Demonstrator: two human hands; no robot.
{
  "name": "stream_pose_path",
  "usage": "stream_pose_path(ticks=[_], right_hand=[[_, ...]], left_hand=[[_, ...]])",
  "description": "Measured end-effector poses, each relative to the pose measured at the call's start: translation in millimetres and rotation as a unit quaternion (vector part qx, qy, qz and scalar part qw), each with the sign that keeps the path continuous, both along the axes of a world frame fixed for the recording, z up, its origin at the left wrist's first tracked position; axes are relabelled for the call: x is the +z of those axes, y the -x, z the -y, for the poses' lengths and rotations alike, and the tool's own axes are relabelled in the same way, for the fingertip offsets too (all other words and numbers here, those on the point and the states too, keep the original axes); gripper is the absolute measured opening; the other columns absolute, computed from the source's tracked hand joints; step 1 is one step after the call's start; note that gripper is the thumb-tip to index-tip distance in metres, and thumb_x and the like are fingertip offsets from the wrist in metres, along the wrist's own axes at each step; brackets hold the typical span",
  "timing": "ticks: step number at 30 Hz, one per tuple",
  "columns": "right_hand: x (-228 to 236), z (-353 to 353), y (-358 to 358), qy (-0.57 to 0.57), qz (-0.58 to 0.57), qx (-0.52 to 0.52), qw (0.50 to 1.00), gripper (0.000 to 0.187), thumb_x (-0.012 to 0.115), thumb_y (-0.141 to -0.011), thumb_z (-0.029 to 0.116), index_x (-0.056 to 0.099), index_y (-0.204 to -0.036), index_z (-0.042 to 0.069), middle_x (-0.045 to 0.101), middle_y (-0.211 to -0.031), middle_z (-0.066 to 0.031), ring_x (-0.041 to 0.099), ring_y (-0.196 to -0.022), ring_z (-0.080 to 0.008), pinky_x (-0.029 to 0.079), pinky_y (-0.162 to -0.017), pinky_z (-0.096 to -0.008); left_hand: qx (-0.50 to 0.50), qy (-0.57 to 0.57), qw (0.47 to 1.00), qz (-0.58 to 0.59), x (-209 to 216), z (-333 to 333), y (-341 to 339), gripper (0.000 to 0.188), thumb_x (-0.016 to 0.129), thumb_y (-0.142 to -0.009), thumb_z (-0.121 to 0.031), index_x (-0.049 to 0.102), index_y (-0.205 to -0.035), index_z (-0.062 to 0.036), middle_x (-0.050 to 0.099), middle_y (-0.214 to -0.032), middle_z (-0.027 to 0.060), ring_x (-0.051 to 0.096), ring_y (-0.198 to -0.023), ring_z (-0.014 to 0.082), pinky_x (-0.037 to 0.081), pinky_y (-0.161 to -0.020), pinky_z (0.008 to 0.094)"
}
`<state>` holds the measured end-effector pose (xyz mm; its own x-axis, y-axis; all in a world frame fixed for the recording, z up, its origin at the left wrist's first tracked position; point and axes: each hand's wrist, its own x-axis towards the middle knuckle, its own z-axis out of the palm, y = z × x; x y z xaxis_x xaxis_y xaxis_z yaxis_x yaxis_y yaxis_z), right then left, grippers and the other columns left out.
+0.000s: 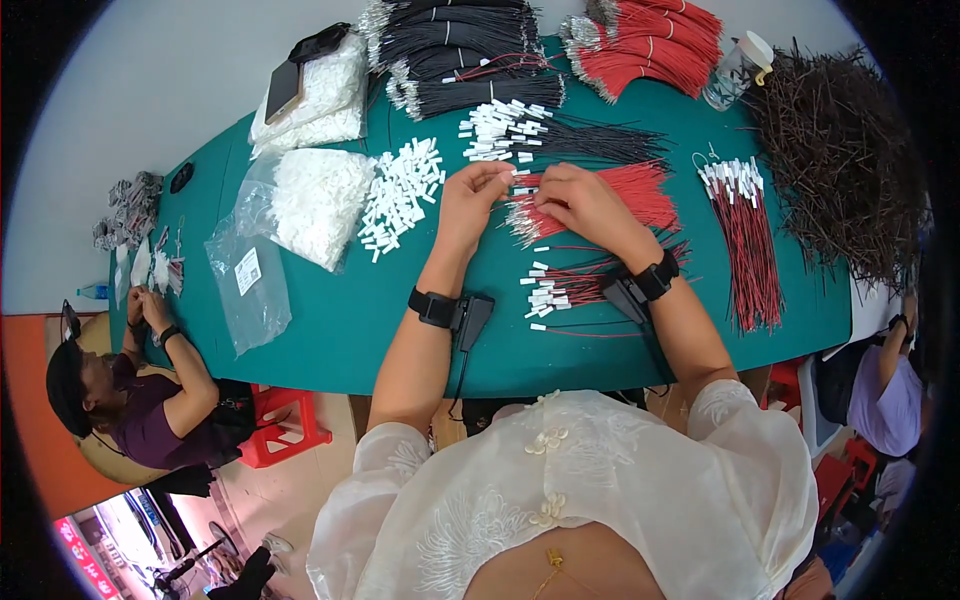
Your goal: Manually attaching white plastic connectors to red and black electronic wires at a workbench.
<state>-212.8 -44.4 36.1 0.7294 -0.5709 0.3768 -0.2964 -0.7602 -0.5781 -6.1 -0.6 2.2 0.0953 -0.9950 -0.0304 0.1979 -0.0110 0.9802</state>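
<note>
My left hand (474, 203) is closed in a pinch at the left ends of the red wires, its fingertips on a small white connector housing (514, 174). Just to the right, my right hand (580, 203) has curled fingers over the bundle of loose red wires (640, 196), pinching what looks like one red wire; its fingertips are partly hidden. Black wires with white housings (505, 128) lie beyond both hands. Nearer to me are red-and-black wire pairs ending in white housings (550, 290). A pile of loose white housings (402, 198) sits left of my left hand.
Clear bags of white housings (318, 205) and an empty plastic bag (250, 295) lie left on the green table (400, 330). Black (465, 40) and red wire bundles (650, 45) are at the back; a bottle (735, 75) and dark wire heap (840, 160) stand right. A co-worker (150, 390) sits left.
</note>
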Motion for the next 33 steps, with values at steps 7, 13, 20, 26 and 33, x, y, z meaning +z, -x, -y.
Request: stream_pose_path(ticks=[7,13,20,26,33], right_hand=[[3.1,-1.1,0.8,0.017,-0.021,0.008,1.000,0.012,0.071,-0.081,0.010,0.065,-0.084,0.000,0.062,-0.086,-0.0119,0.062,-0.087,-0.0327,0.051,-0.078,-0.0433],[-2.8,1.6,1.3,0.045,0.012,0.005,0.999,0.013,0.071,-0.082,0.011,0.067,-0.089,0.000,0.065,-0.085,-0.0124,0.063,-0.085,-0.0329,0.052,-0.077,-0.0425],[10.6,-7.1,-2.0,-0.019,0.094,-0.032,0.995,0.012,0.071,-0.086,0.010,0.068,-0.092,0.000,0.068,-0.086,-0.0126,0.064,-0.080,-0.0325,0.053,-0.072,-0.0399],[21.0,-7.3,-3.3,-0.017,0.113,-0.067,0.991,0.009,0.071,-0.087,0.004,0.068,-0.094,0.000,0.069,-0.088,-0.0112,0.066,-0.077,-0.0244,0.053,-0.067,-0.0330],[16.2,-9.0,-2.9,0.022,0.133,-0.091,0.987,0.008,0.072,-0.085,0.001,0.068,-0.092,0.000,0.066,-0.084,-0.0094,0.065,-0.073,-0.0215,0.051,-0.062,-0.0310]], left_hand=[[-0.007,-0.015,0.999,-0.042,2.9,-0.8,-1.3,0.020,0.068,-0.095,-0.008,0.070,-0.112,0.0018,0.072,-0.094,0.0066,0.063,-0.078,0.0088,0.050,-0.072,0.0206],[0.025,-0.003,0.999,-0.033,5.2,-1.4,-0.3,0.021,0.071,-0.092,-0.005,0.071,-0.112,0.0028,0.073,-0.096,0.0075,0.066,-0.082,0.0103,0.052,-0.077,0.0223],[0.042,0.020,0.998,-0.034,6.2,-2.6,0.9,0.020,0.072,-0.090,-0.004,0.072,-0.109,0.0033,0.073,-0.097,0.0077,0.066,-0.083,0.0107,0.053,-0.078,0.0233],[0.021,0.021,0.999,-0.018,10.5,-4.1,2.8,0.020,0.072,-0.090,-0.004,0.072,-0.108,0.0030,0.073,-0.096,0.0067,0.065,-0.083,0.0104,0.052,-0.077,0.0233],[0.022,0.030,0.999,-0.014,12.3,-4.6,3.2,0.019,0.073,-0.090,-0.005,0.073,-0.107,0.0020,0.073,-0.094,0.0055,0.065,-0.082,0.0102,0.050,-0.076,0.0229]])
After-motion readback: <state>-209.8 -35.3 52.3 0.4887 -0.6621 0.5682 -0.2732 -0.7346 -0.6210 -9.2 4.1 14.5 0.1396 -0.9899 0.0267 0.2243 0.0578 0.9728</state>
